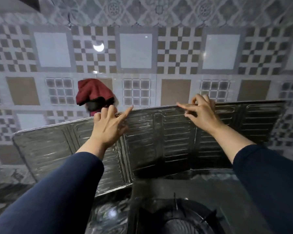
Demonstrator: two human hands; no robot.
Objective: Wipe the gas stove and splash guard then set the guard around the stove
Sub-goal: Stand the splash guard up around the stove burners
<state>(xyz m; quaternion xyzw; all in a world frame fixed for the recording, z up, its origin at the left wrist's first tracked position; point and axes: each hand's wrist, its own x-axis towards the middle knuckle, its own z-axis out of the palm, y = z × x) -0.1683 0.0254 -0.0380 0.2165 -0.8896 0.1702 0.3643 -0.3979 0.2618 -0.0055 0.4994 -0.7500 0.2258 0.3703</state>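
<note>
Standing upright across the middle of the frame, the foil splash guard (159, 132) spreads as a folded, ribbed panel from the lower left to the right edge, its wings angled at the creases. Both hands meet it along its top edge. The left hand (108, 127), left of centre, has its curled fingers hooked over the rim with the forefinger stretched out along the edge toward the right. The right hand (200, 114), right of centre, pinches the rim between thumb and fingertips, its forefinger pointing left along the edge. Each hand therefore grips the guard, and the two are well apart with a stretch of bare rim between them. Dark blue sleeves (57, 191) run down from both wrists to the lower corners. Below the guard, at the bottom centre, lies the black gas stove (159, 200) with part of its burner grate showing. Behind the guard, above the left hand, a dark red cloth (93, 92) hangs against the patterned tiled wall (135, 51).
</note>
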